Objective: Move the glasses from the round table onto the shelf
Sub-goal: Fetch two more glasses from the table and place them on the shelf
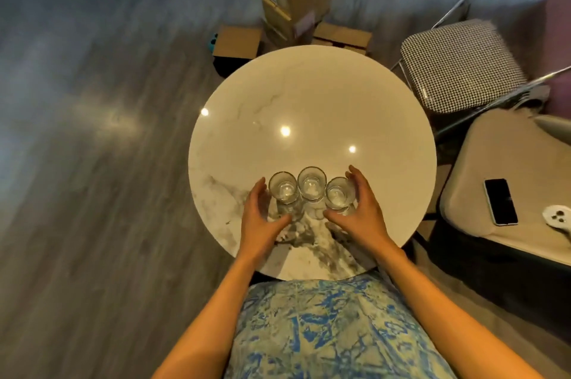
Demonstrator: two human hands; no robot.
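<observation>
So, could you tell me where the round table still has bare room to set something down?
The far half of the round table is bare, from the three glasses out to the rim near the cardboard boxes. The near edge is crowded: the glasses stand close together, flanked by the left hand and right hand.

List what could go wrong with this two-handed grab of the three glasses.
1. The left hand and right hand bracket only the outer glasses; the middle glass may slip out when lifted.
2. The left glass and right glass crowd it, so squeezing may knock or chip them.
3. The glossy round table may let them slide.
</observation>
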